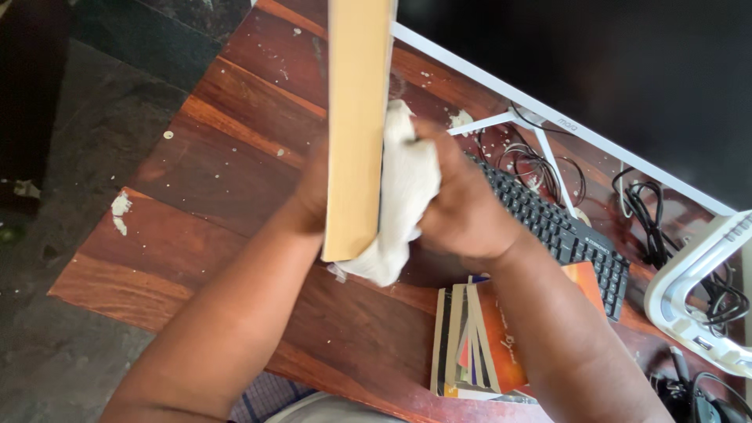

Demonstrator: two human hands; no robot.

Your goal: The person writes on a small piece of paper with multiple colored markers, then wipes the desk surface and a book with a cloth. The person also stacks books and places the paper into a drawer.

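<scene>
A long tan board [356, 117] stands on edge above the wooden table [227, 172], reaching out of the top of the view. My left hand [313, 192] grips it from the left side, mostly hidden behind it. Pressed against the board's right face is a crumpled white cloth [403, 196], and my right hand [462, 204] is closed on that cloth.
A black keyboard [560, 227] lies to the right, with a stack of books [474, 337] in front of it. A white-framed monitor [627, 78], its stand, tangled black cables [650, 204] and a white device [697, 298] fill the right. White specks dot the tabletop; grey floor lies left.
</scene>
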